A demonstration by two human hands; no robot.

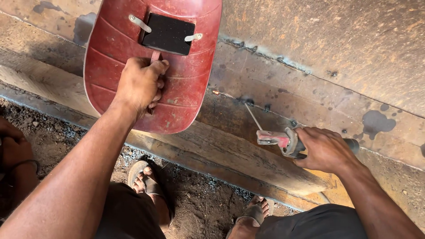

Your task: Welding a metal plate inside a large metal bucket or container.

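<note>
My left hand (141,84) grips the handle of a red hand-held welding shield (186,84) with a dark lens window (167,33), held up over the rusty metal. My right hand (326,149) is closed on a welding electrode holder (283,140) with red and grey jaws. A thin electrode rod (253,117) sticks out of the jaws up and to the left, and its tip is at a dark weld spot on the seam of the rusty steel plate (318,53).
A wooden beam (248,155) lies along the foot of the plate. My sandalled feet (146,181) stand on dark, gritty ground (199,208). A weld seam with dark spots (283,62) runs across the plate. Another person's limb (13,155) shows at the left edge.
</note>
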